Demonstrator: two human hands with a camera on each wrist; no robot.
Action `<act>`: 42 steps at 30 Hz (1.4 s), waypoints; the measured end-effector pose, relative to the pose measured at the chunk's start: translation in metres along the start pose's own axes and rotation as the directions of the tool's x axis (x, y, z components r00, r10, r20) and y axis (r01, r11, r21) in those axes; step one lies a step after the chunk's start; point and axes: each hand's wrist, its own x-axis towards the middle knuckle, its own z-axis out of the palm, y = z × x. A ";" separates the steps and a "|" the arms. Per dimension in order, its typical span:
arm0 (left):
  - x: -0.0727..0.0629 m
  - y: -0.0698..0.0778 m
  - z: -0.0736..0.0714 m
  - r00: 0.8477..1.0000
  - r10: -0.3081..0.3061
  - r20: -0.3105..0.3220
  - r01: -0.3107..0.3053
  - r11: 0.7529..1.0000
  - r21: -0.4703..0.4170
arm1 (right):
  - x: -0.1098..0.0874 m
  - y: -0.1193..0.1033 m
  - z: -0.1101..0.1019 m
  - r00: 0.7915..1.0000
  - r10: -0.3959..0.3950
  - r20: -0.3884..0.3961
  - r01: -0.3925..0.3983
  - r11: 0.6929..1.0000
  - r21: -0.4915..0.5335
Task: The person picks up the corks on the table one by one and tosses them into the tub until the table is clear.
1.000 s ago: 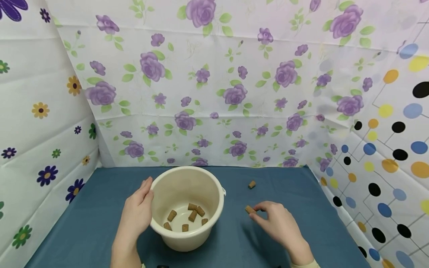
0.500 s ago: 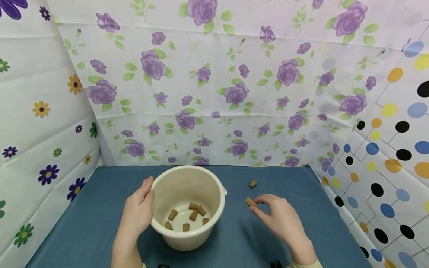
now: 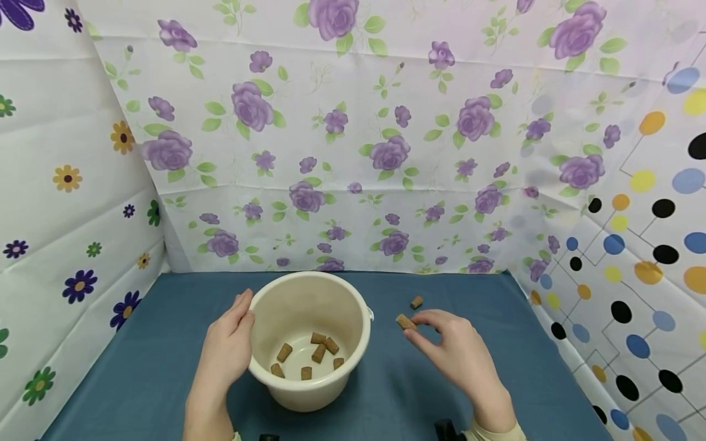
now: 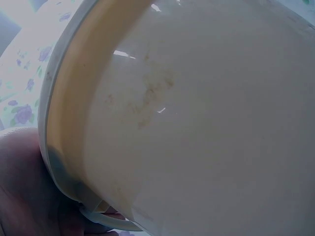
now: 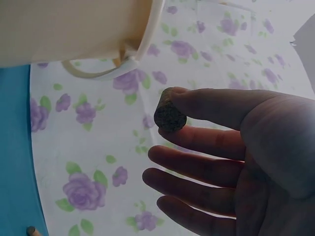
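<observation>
A cream plastic bucket (image 3: 309,397) stands on the blue cloth, its mouth tilted toward the head camera. My left hand (image 3: 225,346) grips its left side, thumb at the rim. In the left wrist view that hand (image 4: 22,184) lies against the rim near the handle (image 4: 115,222). Inside lie several brown corks (image 3: 318,353). Right of the bucket, my right hand (image 3: 459,350) pinches another cork (image 3: 405,322) between thumb and index finger, above the cloth. The right wrist view shows this cork (image 5: 170,116) end-on, the other fingers extended below it.
One more cork (image 3: 416,302) lies on the blue cloth (image 3: 540,380) behind the right hand. A floral sheet (image 3: 353,153) hangs at the back, with patterned sheets on both sides. The bucket's handle lug (image 3: 370,314) sticks out on its right.
My right hand has raised the cork and carried it slightly left and away from me, toward the bucket. The left hand and the bucket stay in place.
</observation>
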 end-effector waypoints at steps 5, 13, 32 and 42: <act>-0.001 0.001 0.000 1.000 -0.005 -0.003 0.005 1.000 0.004 | 0.003 -0.008 -0.001 0.998 -0.043 -0.038 0.044 0.999 0.031; -0.002 0.002 0.001 1.000 -0.004 -0.004 0.004 1.000 0.004 | 0.011 -0.031 0.005 0.989 -0.126 -0.078 0.134 0.984 0.120; -0.001 0.001 -0.001 1.000 -0.011 0.003 0.011 1.000 0.015 | 0.019 -0.088 0.038 0.932 -0.361 -0.042 0.358 0.893 0.274; 0.000 0.000 0.000 1.000 -0.012 0.007 0.011 1.000 0.019 | 0.018 -0.094 0.042 0.933 -0.359 0.012 0.342 0.898 0.277</act>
